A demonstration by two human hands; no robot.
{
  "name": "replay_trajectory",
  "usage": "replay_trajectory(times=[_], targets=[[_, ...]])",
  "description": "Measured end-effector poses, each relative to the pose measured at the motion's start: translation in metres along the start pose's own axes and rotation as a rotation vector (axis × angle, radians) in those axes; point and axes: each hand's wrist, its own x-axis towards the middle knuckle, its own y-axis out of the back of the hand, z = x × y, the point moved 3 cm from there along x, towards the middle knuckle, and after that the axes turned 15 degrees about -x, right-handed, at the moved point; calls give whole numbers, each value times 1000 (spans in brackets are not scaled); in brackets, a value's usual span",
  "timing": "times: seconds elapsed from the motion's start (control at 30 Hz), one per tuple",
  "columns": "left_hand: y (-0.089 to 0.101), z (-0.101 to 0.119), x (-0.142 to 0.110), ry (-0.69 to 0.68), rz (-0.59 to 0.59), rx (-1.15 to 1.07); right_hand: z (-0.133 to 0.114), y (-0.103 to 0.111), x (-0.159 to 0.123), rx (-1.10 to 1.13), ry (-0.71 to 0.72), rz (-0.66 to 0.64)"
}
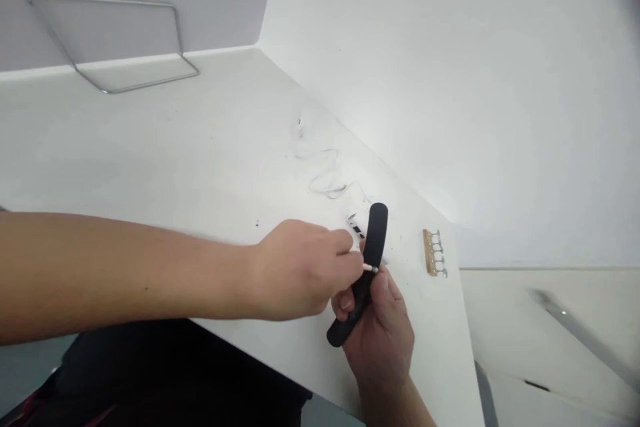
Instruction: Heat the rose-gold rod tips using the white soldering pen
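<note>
My left hand [305,270] reaches in from the left with its fingers closed in a pinch. Between them is a thin white stick with a shiny metal-looking tip [370,268], which lies across the middle of a black curved bar [377,230]. From below, my right hand [380,337] grips this smooth, round-ended bar, its thumb close to the metal tip. The bar is held tilted above the white table [225,173]. My left fingers hide most of the stick, so its exact kind is unclear.
Behind the bar lies a partly hidden white piece with black slots [356,227]. A thin white cable [327,187] trails behind it. A wooden strip with several metal hooks [429,253] lies at right. A bent metal wire frame [150,85] stands at the back left.
</note>
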Motion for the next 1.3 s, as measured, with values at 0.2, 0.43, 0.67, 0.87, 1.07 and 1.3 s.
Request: replay_trajectory(times=[0.2, 0.43, 0.67, 0.87, 1.07, 1.3], targets=[[1, 0, -1, 7, 28, 13, -3, 1, 0, 6, 1, -50], [-1, -1, -2, 11, 43, 17, -7, 3, -1, 76, 19, -104], [-6, 2, -6, -129, -15, -5, -11, 5, -3, 98, -35, -87], [-7, -1, -4, -114, -35, 0, -11, 8, -4, 93, -76, -163], [-5, -6, -4, -84, 44, -86, -13, 7, -6, 93, -99, -240], [-6, 1, -8, -155, 26, -124, -14, 6, -7, 152, -93, -277]])
